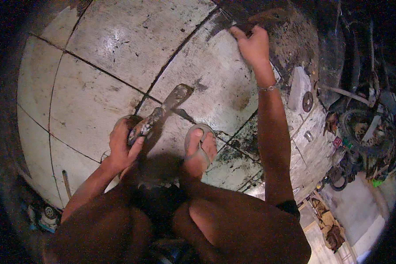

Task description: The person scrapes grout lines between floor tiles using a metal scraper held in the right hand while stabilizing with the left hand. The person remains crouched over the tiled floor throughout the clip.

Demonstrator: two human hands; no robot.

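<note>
My left hand [124, 143] is closed around the near end of a long, grimy tool [177, 96] with a flat, blunt far end. The tool slants up and to the right over the tiled floor, and its exact kind does not show. A dark strip [183, 115] lies beside its middle. Far to the right, my right arm is stretched out. My right hand [253, 46] is bent over dark, dirty matter at the tiles' far edge. Its fingers curl away from view, hiding whatever is in them.
My sandalled foot [200, 145] stands just right of the tool. Stained white tiles [97, 97] cover the floor. At right lie a round slotted metal disc [307, 101], a coiled black ring [367, 132] and mixed scrap. A thin rod [66, 185] lies at lower left.
</note>
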